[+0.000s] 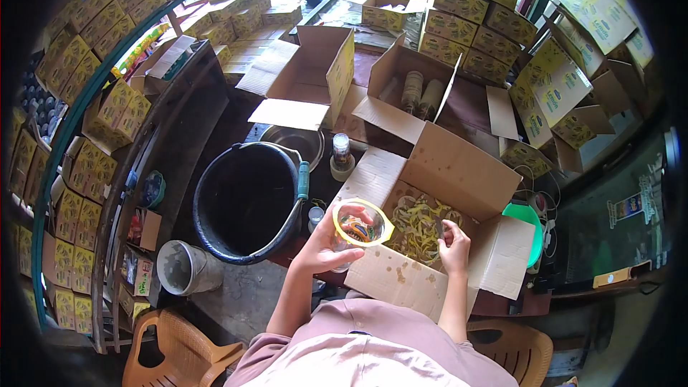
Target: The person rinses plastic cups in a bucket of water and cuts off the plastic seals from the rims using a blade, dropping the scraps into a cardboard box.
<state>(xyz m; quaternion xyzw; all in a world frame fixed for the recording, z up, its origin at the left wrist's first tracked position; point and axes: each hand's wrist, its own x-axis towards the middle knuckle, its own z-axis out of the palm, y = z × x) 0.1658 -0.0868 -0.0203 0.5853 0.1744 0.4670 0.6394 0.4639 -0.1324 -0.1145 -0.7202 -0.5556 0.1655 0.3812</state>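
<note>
A grey pail (188, 269) stands at left, near a black bucket (247, 201) with a teal handle grip. To their right, a person's left hand (326, 246) curls around a clear cup (363, 231) with a yellow rim, thumb on the near side and fingers on the far side, holding it up above the left edge of an open cardboard carton (459, 172). Curled yellow strips (416, 222) cover much of the carton's floor. Over its near right corner, the right hand (456, 247) has thumb and fingers drawn together; whether they pinch a strip or some small tool cannot be told. A green basin (532, 233) sits just beyond the carton's right flap. The cup looks smooth-walled: a loosened left grip could drop it onto the flap below, while a snagged strip could drag others over the near edge.
</note>
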